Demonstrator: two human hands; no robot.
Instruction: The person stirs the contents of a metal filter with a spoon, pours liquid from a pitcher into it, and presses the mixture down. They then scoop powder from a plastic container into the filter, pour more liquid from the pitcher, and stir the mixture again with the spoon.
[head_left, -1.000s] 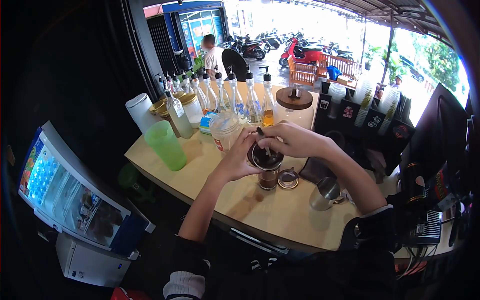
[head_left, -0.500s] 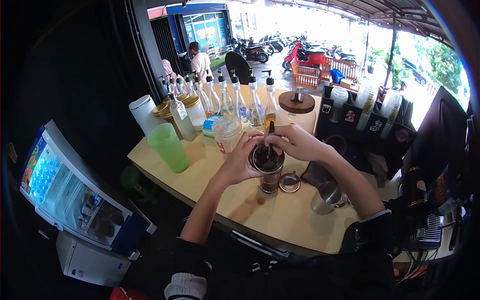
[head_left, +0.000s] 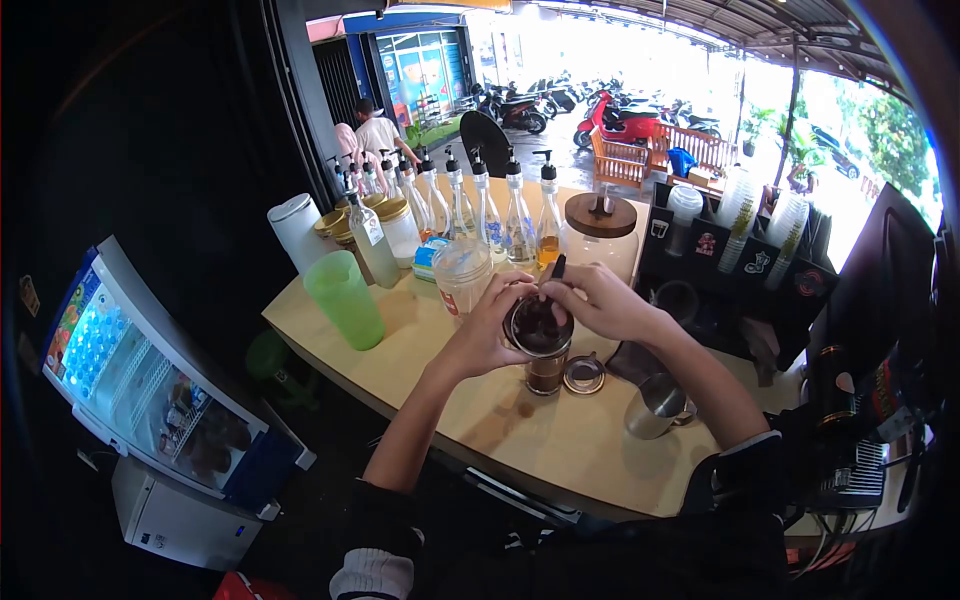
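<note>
My left hand (head_left: 487, 333) is wrapped round the side of a round cup (head_left: 541, 349) with a dark brown inside, its mouth tilted toward me. My right hand (head_left: 598, 303) pinches a thin dark-handled utensil (head_left: 559, 267); the lower end goes down into the cup, where its tip is hidden. Directly below the cup, a clear glass (head_left: 545, 378) of brown liquid stands on the counter, partly covered by it. Just right of the glass lies a small round metal lid (head_left: 584, 375). A steel pitcher (head_left: 655, 408) rests farther right, near my right forearm.
A green plastic pitcher (head_left: 345, 301) and a clear plastic jar (head_left: 463, 275) stand left of my hands. Pump bottles (head_left: 518, 215) line the counter's back edge. A wood-lidded jar (head_left: 600, 235) and a black cup holder (head_left: 735, 250) stand behind at right.
The cup has tipped further toward me, with both hands still on it and the utensil. The whole view has shifted slightly, and people in the background have moved.
</note>
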